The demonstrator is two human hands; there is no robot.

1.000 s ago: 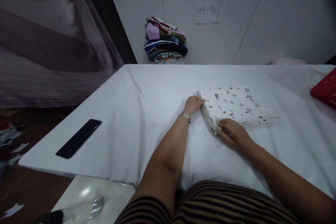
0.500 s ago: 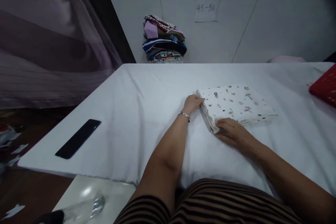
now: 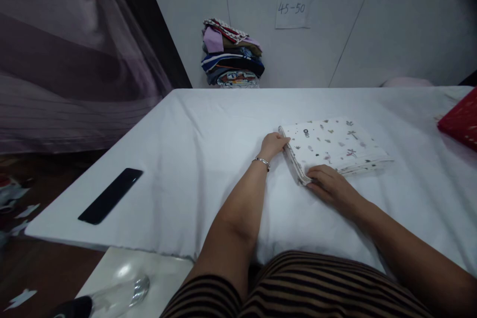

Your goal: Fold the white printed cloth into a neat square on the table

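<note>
A folded white cloth (image 3: 335, 145) with small printed figures lies on the white-covered table (image 3: 208, 159). My left hand (image 3: 274, 144), with a bracelet at the wrist, has its fingers closed against the cloth's far left corner. My right hand (image 3: 330, 186) rests at the cloth's near corner, fingers curled on its layered edge.
A black phone (image 3: 111, 195) lies near the table's left edge. A stack of folded clothes (image 3: 231, 59) stands against the back wall. A red cloth (image 3: 460, 121) sits at the far right. A clear bottle (image 3: 119, 293) lies on a pale stool below the table's near edge.
Both hands stay on the folded cloth's left edge. The view has shifted slightly; the right hand sits a little higher along the near corner.
</note>
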